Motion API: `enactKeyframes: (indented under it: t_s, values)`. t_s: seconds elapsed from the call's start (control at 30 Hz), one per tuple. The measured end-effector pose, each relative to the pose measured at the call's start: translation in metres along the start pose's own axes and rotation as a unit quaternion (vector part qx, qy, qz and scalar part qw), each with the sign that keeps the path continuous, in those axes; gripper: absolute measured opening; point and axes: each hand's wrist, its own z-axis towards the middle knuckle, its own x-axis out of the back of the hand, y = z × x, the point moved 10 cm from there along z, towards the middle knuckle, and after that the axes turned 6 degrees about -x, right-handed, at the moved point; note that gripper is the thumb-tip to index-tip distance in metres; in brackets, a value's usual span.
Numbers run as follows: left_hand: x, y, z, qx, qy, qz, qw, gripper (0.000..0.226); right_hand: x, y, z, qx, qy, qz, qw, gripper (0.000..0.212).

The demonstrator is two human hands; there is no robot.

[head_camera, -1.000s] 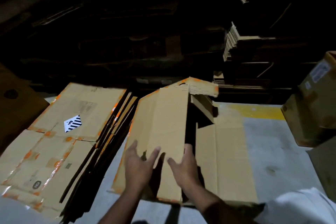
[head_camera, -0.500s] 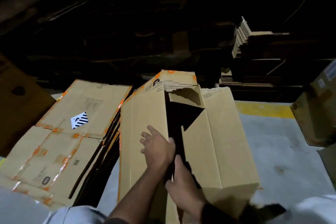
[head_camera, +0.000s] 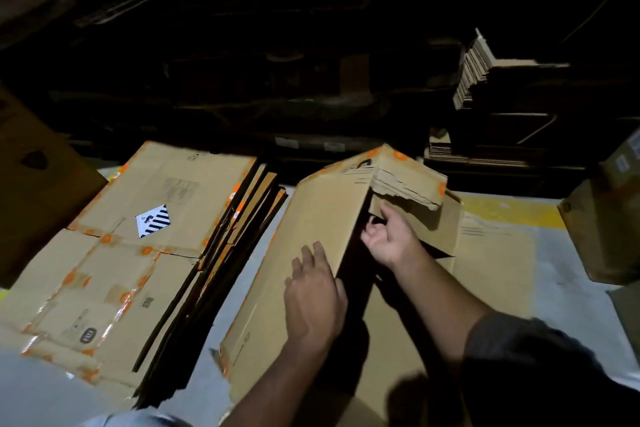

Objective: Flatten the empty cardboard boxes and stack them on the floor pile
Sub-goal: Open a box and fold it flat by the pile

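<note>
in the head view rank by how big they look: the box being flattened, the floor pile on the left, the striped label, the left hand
1. Floor pile and box: look alike, no clear order.
2. Left hand, though it sits nearer the camera.
3. Striped label.

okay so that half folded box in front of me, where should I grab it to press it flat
Probably the raised ridge of the box, from above. The left hand already lies on its sloping left panel; the right hand is at the torn end flap. That peak is what keeps it tented.
</note>
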Motion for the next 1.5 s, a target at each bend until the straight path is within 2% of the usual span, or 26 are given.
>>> enactKeyframes:
  t_s: [0.1,0.23,0.3,0.4,0.47,0.53,0.63,0.7,0.83,0.9,0.93,0.97,1.0,1.03,1.1,1.17,1.2,1.27,1.33,1.4,1.43,1.5]
  values:
    - [-0.004,0.004,0.008,-0.005,-0.009,0.008,1.000,0.070,0.003,-0.015,-0.001,0.055,0.017,0.053,0.997,0.058]
    - [-0.001,0.001,0.020,0.005,0.005,-0.008,1.000,0.070,-0.002,-0.039,-0.017,0.096,0.013,0.094,0.991,0.044]
    - [0.000,-0.003,0.021,0.008,0.010,-0.015,1.000,0.070,-0.004,-0.060,-0.024,0.128,0.030,0.080,0.988,0.035]
    - [-0.005,-0.013,0.013,0.012,0.006,-0.034,0.999,0.067,-0.005,-0.118,-0.035,0.229,0.066,0.010,0.971,0.033]
    - [-0.014,-0.019,0.001,0.015,-0.003,-0.055,0.998,0.065,-0.015,-0.160,-0.045,0.290,0.047,-0.052,0.955,0.040]
    - [-0.022,-0.023,-0.009,0.019,-0.012,-0.069,0.997,0.062,-0.027,-0.185,-0.049,0.292,0.018,-0.130,0.947,0.048]
    - [-0.024,-0.030,-0.014,0.038,-0.011,-0.087,0.995,0.059,-0.035,-0.180,-0.051,0.253,0.004,-0.297,0.921,0.047]
    - [-0.018,-0.036,-0.008,0.051,-0.001,-0.096,0.994,0.057,-0.032,-0.166,-0.054,0.274,0.037,-0.427,0.861,0.043]
    - [-0.007,-0.056,0.010,0.092,0.035,-0.140,0.985,0.056,-0.016,-0.164,-0.088,0.445,0.183,-0.601,0.639,0.041]
    - [-0.007,-0.069,0.014,0.133,0.042,-0.172,0.975,0.055,-0.002,-0.151,-0.109,0.467,0.247,-0.667,0.525,0.058]
    - [-0.006,-0.076,0.013,0.157,0.049,-0.190,0.968,0.053,0.010,-0.145,-0.113,0.447,0.280,-0.690,0.496,0.072]
    - [-0.007,-0.083,0.011,0.182,0.054,-0.211,0.959,0.051,0.024,-0.141,-0.116,0.409,0.312,-0.703,0.491,0.085]
    - [-0.008,-0.090,0.007,0.205,0.062,-0.234,0.948,0.048,0.040,-0.141,-0.116,0.359,0.337,-0.705,0.510,0.093]
    - [-0.010,-0.095,0.003,0.223,0.067,-0.256,0.938,0.045,0.053,-0.143,-0.115,0.306,0.348,-0.702,0.541,0.092]
    - [-0.013,-0.101,-0.006,0.248,0.074,-0.282,0.924,0.044,0.065,-0.142,-0.114,0.201,0.310,-0.710,0.600,0.061]
    - [-0.018,-0.103,-0.013,0.270,0.069,-0.310,0.909,0.046,0.060,-0.124,-0.120,0.145,0.213,-0.741,0.620,0.032]
    - [-0.021,-0.104,-0.015,0.275,0.063,-0.338,0.898,0.047,0.055,-0.113,-0.125,0.142,0.177,-0.759,0.611,0.030]
    - [-0.021,-0.101,-0.012,0.262,0.042,-0.380,0.886,0.048,0.047,-0.095,-0.134,0.161,0.159,-0.777,0.587,0.034]
    - [-0.020,-0.093,-0.002,0.219,0.005,-0.370,0.903,0.054,0.042,-0.078,-0.137,0.182,0.162,-0.756,0.607,0.034]
    - [-0.016,-0.075,0.005,0.176,-0.036,-0.365,0.914,0.061,0.031,-0.064,-0.138,0.216,0.164,-0.749,0.605,0.034]
    - [-0.015,-0.059,0.003,0.157,-0.072,-0.388,0.905,0.060,0.028,-0.061,-0.139,0.233,0.169,-0.746,0.601,0.032]
    - [-0.021,-0.014,-0.011,0.117,-0.169,-0.473,0.857,0.056,0.023,-0.060,-0.142,0.254,0.180,-0.723,0.616,0.029]
